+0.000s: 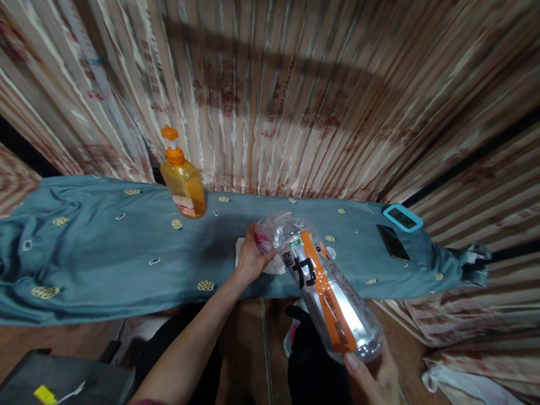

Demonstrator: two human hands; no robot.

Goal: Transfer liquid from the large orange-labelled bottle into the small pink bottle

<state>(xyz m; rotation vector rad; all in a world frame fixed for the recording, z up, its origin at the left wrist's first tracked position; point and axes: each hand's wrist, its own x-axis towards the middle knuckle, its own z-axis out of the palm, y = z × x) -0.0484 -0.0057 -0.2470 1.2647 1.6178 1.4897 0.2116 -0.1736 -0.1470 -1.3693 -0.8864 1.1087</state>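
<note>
**Bottle Held at Both Ends Over Table Edge**

My right hand [372, 383] grips the base of a clear plastic bottle [324, 288], fingers wrapped around its bottom. The bottle lies tilted, with its neck pointing up and away from me, and it carries an orange-and-white label with a large black character. My left hand [252, 255] is closed around the neck end, covering the cap area. The bottle sits between my hands, above the near edge of the table, which is draped in a blue cloth [93, 248].

On the cloth: an orange pump bottle [183, 184] at the rear left, a white tissue [274, 263] just beneath my left hand, a dark phone [392, 242] and a blue-framed device [402, 218] at the right.
</note>
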